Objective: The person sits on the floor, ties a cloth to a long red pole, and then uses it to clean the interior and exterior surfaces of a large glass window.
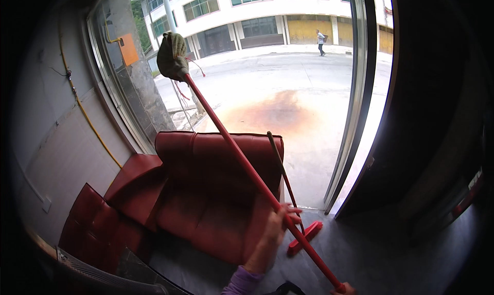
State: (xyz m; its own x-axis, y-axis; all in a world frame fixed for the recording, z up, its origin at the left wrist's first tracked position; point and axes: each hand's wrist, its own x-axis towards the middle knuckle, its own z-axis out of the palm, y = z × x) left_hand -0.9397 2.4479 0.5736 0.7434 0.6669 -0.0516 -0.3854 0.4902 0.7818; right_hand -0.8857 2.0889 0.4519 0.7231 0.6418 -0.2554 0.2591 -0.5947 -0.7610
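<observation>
A long red pole (247, 165) crosses the view slantwise, with a grey-green cloth head (170, 56) bundled at its raised upper end and thin red strings hanging near it. My left hand (281, 219), below a purple sleeve, is around the pole's lower half. At the bottom edge my right hand (346, 289) holds the pole's lower end; most of that hand is out of the picture. Beyond my left hand, a push broom with a red head (305, 239) rests on the floor, its thin handle (281, 164) leaning against a red sofa (216, 202).
The sofa's corner section (133, 187) runs along the left wall, which carries a yellow pipe (90, 123). A metal-framed doorway (357, 102) stands at the right. Outside, a person (320, 42) is on the street. A dark-topped table edge (150, 273) lies at lower left.
</observation>
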